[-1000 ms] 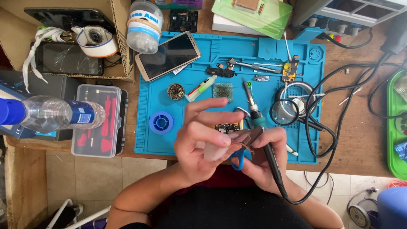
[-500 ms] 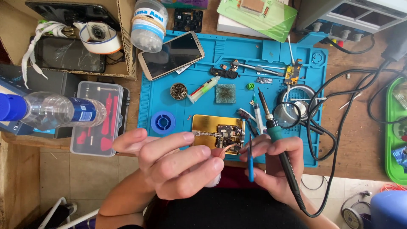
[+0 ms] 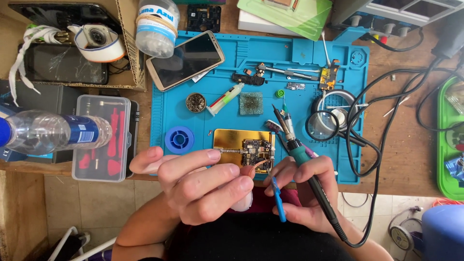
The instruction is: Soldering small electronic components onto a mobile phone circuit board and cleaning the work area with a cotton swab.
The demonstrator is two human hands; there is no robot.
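Head view: right hand (image 3: 302,186) grips a soldering iron (image 3: 295,147) and blue tweezers (image 3: 276,193) | left hand (image 3: 203,181) pinches something unclear beside the circuit board (image 3: 251,149) | board clamped on gold holder (image 3: 227,140), blue mat (image 3: 251,58): light, stiff, fragile; hold by edges.

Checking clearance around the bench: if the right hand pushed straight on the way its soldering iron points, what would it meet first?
Probably the tweezers lying by the iron's tip; the right hand aims the soldering iron up and left. Past that is bare blue mat. Depth is uncertain.
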